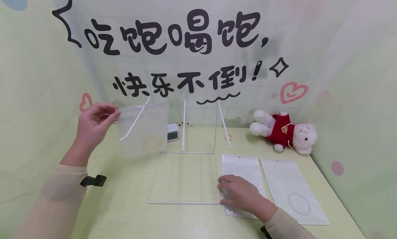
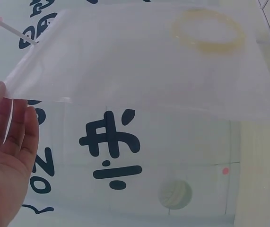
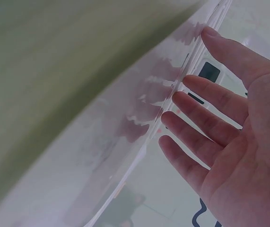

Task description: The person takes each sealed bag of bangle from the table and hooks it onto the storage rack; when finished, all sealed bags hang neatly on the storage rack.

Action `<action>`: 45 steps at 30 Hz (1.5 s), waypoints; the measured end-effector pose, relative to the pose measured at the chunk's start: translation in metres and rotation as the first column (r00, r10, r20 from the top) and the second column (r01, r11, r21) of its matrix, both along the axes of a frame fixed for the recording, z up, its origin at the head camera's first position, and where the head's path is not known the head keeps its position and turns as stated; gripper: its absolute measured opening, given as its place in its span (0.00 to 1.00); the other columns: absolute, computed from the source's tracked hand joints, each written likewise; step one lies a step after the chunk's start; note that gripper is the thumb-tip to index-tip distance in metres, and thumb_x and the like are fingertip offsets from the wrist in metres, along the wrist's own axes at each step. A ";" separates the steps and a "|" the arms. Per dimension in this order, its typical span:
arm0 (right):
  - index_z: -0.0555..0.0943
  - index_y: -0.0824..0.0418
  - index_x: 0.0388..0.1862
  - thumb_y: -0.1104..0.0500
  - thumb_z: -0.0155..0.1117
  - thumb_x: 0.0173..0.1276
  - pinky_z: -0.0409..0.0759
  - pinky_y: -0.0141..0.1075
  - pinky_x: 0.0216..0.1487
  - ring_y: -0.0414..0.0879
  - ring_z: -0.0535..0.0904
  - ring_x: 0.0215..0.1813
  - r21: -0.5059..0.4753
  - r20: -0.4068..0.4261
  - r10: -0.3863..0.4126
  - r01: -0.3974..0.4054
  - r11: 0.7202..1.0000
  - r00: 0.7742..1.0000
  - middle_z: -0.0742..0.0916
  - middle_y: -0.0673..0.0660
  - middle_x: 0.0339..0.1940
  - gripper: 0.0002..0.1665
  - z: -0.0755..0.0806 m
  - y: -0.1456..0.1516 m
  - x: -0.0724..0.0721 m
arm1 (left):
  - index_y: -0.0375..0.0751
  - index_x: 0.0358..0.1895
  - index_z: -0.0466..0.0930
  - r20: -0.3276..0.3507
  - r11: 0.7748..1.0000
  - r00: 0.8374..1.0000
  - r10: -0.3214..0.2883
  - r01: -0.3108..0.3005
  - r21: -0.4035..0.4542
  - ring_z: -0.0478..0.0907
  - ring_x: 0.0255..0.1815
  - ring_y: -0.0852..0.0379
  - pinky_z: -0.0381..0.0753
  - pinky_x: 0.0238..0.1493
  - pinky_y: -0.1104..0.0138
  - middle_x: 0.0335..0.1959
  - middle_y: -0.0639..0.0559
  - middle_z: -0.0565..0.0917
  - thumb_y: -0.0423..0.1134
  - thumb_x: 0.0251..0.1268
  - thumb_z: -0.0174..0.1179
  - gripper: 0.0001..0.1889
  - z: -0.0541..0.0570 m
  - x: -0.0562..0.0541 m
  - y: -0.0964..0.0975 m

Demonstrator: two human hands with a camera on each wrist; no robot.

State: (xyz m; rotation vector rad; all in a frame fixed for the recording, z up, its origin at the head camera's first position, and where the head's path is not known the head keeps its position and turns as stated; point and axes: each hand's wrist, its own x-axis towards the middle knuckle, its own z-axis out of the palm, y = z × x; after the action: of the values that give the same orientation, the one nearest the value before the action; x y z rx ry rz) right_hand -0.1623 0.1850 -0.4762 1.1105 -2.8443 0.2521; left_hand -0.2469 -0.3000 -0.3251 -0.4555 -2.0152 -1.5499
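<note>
On the left, my left hand [image 1: 96,123] pinches a frosted zip bag [image 1: 133,130] by its upper left corner, thumb against fingers. A pale yellow ring [image 2: 209,30] shows through the bag, near its lower right in the head view. The bag hangs beside a white wire rack [image 1: 184,203], and the rack's left prong [image 1: 136,115] overlaps it. My right hand [image 1: 238,194] is over a second white zip bag [image 1: 238,166] on the table, its fingers extended and slightly spread, with the fingertips right at the bag's left edge.
A third zip bag [image 1: 282,177], with a ring shape inside, lies at the right. A white plush bear [image 1: 283,130] in a red sweater lies at the back right. Behind the rack are a small white device with a dark screen [image 1: 173,132] and an orange ring [image 1: 228,137].
</note>
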 end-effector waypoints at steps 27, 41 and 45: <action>0.87 0.51 0.51 0.46 0.80 0.58 0.86 0.43 0.55 0.48 0.85 0.57 -0.002 -0.024 -0.016 0.016 1.000 1.000 0.86 0.50 0.60 0.23 -0.006 0.003 0.001 | 0.32 0.40 0.87 -0.202 0.951 0.979 -0.040 -0.024 -0.308 0.81 0.35 0.68 0.81 0.43 0.82 0.34 0.56 0.87 0.11 0.43 0.71 0.20 -0.050 0.048 0.007; 0.88 0.52 0.51 0.45 0.81 0.57 0.87 0.43 0.56 0.48 0.85 0.58 0.005 -0.024 -0.029 0.029 1.000 0.999 0.86 0.50 0.61 0.24 -0.007 0.002 0.000 | 0.56 0.46 0.85 -0.019 0.752 0.974 -0.226 0.162 -0.639 0.81 0.37 0.68 0.83 0.36 0.76 0.43 0.64 0.85 0.28 0.51 0.78 0.22 -0.109 0.055 0.024; 0.87 0.51 0.51 0.45 0.80 0.58 0.87 0.44 0.55 0.48 0.85 0.58 0.000 -0.024 -0.024 0.024 1.000 0.999 0.86 0.50 0.61 0.24 -0.008 0.002 0.000 | 0.55 0.47 0.86 0.127 0.685 0.973 -0.192 0.225 -0.693 0.79 0.39 0.70 0.84 0.37 0.72 0.44 0.63 0.85 0.35 0.55 0.78 0.18 -0.120 0.058 0.029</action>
State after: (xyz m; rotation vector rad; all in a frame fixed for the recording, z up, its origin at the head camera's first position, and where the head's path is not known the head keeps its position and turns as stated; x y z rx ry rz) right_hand -0.1623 0.1867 -0.4844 1.0717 -2.8352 0.2352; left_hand -0.1884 -0.2709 -0.4451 -0.9803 -2.6337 -0.8227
